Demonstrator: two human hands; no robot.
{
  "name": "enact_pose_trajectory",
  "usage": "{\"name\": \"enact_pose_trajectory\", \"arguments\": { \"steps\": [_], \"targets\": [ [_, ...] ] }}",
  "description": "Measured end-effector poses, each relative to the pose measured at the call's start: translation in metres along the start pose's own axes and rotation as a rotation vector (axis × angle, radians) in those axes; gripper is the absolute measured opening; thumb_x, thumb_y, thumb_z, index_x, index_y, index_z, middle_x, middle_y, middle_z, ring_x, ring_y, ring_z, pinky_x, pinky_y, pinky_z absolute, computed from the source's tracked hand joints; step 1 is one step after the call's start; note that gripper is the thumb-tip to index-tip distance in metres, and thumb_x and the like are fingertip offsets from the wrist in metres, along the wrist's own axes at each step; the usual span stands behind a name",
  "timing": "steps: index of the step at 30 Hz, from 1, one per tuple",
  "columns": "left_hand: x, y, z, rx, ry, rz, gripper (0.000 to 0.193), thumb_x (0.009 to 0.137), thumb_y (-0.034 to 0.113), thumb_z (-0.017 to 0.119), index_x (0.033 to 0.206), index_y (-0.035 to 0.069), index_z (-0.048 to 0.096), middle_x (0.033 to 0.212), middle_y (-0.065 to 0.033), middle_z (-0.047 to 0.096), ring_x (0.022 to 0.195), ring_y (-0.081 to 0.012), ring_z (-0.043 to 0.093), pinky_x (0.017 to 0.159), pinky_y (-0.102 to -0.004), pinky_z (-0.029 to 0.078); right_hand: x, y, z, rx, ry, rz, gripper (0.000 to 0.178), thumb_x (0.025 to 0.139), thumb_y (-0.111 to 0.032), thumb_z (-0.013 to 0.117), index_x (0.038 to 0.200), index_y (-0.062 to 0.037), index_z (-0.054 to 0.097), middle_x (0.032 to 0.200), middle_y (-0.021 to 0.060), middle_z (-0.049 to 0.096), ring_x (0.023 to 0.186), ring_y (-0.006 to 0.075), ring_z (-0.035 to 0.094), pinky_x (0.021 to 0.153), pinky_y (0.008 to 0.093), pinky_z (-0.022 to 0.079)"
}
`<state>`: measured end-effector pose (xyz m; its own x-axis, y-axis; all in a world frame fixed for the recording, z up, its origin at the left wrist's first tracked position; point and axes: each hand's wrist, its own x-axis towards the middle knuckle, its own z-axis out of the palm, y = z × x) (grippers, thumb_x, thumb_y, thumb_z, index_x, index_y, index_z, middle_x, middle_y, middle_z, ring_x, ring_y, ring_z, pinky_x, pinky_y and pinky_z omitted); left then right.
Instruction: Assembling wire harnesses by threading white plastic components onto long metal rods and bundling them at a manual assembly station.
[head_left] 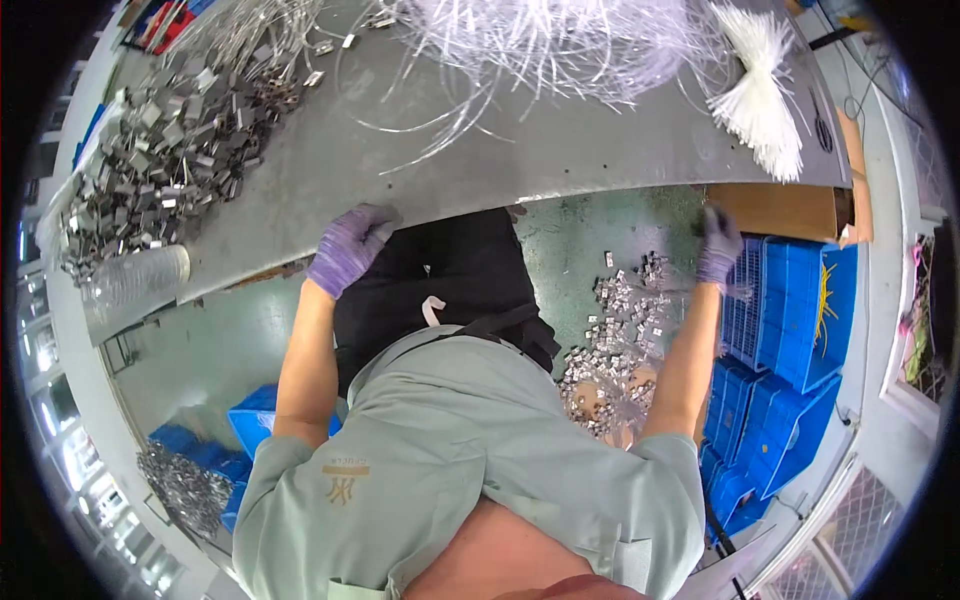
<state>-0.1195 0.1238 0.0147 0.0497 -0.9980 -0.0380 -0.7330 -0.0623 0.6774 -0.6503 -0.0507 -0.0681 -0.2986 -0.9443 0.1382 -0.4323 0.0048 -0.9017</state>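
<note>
My left hand (352, 246), in a purple knit glove, is at the front edge of the grey table (480, 165). Its fingers are curled together, and whatever they may hold is hidden. My right hand (720, 248), gloved alike, hangs beyond the table's front edge near a cardboard box (775, 208) and blue crates (795, 310). Motion smears its fingers. Thin clear strands (650, 294) show beside that wrist, above a heap of small metal pieces (625, 330) low on the right; whether the hand touches them I cannot tell.
Grey metal blocks (180, 150) lie heaped on the table's left, beside a clear ribbed plastic cylinder (140, 278). Clear strands (570, 45) spread along the back, with a tied white bundle (762, 95) at right. Scissors (822, 130) lie near the right edge. More blue bins (255, 415) stand lower left.
</note>
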Motion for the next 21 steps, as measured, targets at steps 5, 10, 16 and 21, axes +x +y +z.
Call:
{"name": "enact_pose_trajectory", "arguments": {
  "steps": [5, 10, 16, 21],
  "targets": [
    [0.004, 0.001, -0.009, 0.0, -0.019, -0.037, 0.018, 0.082, 0.015, 0.062, 0.095, 0.002, 0.063, 0.092, -0.0144, 0.063, 0.084, -0.0311, 0.061, 0.075, -0.0369, 0.049, -0.048, -0.144, 0.121, -0.062, -0.613, -0.19, 0.024, 0.079, -0.008, 0.061, 0.102, -0.0029, 0.065, 0.085, 0.008, 0.067, 0.074, 0.0114, 0.061, 0.066, 0.0261, 0.051],
    [0.08, 0.018, 0.004, 0.297, 0.092, 0.086, 0.024, 0.078, 0.023, 0.064, 0.094, 0.006, 0.064, 0.101, -0.0132, 0.061, 0.099, -0.0333, 0.056, 0.088, -0.0407, 0.044, -0.097, -0.189, 0.183, -0.145, -0.761, -0.474, 0.024, 0.082, -0.015, 0.062, 0.102, -0.0021, 0.065, 0.078, 0.0117, 0.066, 0.065, 0.0128, 0.062, 0.062, 0.027, 0.05],
    [0.136, 0.017, 0.046, 0.613, 0.038, 0.036, 0.026, 0.075, 0.022, 0.061, 0.094, 0.005, 0.067, 0.101, -0.0179, 0.061, 0.1, -0.0298, 0.058, 0.085, -0.0407, 0.046, -0.139, -0.186, 0.173, -0.2, -0.891, -0.317, 0.024, 0.083, -0.022, 0.065, 0.096, -0.002, 0.066, 0.065, 0.008, 0.062, 0.057, 0.0111, 0.059, 0.056, 0.0263, 0.048],
    [0.145, 0.025, 0.047, 0.646, -0.082, -0.013, 0.021, 0.075, 0.014, 0.056, 0.088, 0.004, 0.069, 0.092, -0.0164, 0.067, 0.091, -0.0303, 0.064, 0.078, -0.0397, 0.05, -0.14, -0.18, 0.164, -0.177, -0.954, 0.117, 0.025, 0.083, -0.022, 0.063, 0.098, -0.0017, 0.066, 0.07, 0.0086, 0.065, 0.06, 0.0125, 0.062, 0.059, 0.0288, 0.05]
  ]
}}
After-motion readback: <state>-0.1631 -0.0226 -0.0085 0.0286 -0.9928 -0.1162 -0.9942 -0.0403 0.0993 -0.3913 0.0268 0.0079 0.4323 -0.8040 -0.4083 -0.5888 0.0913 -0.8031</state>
